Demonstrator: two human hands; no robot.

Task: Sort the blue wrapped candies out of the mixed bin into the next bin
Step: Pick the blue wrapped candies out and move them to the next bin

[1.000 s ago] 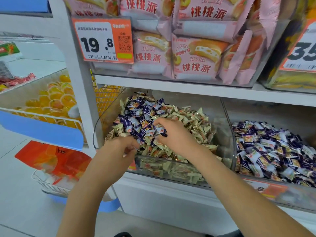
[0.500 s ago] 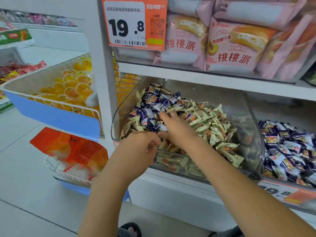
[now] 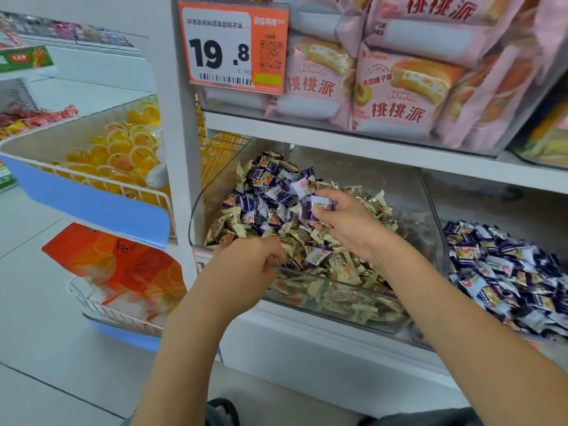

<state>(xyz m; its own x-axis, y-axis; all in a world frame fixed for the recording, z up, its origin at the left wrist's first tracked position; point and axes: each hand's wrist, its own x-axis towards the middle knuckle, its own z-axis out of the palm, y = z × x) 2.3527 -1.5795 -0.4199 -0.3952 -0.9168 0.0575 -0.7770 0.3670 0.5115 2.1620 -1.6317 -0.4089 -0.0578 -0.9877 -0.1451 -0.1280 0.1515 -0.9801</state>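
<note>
A: Head view, only view. Change since half a second ago?

B: The right hand [image 3: 344,222] has come up off the pile. It was pressed flat into the wrappers; now it sits lifted above them, fingers curled round a blue wrapped candy [image 3: 321,202], possibly more beneath, blurred. Judgement: one pick is made; carry to the next bin [image 3: 442,250] is not yet begun.

A: Left hand?

B: The left hand [image 3: 246,265] is low at the front wall of the mixed bin [image 3: 196,222], fingers curled down into the cream wrappers. Whether it holds anything I cannot tell.

A: Orientation of the held candy?

B: Long axis runs roughly across the view, twisted ends toward the left hand's side and toward the right. Slight tilt, printed face up.

A: Remaining blue stock?

B: A dense cluster [image 3: 264,192] beyond the left hand, just left of the right hand's fingertips. Next bin lies well to the right of the right forearm, already holding blue pieces.
</note>
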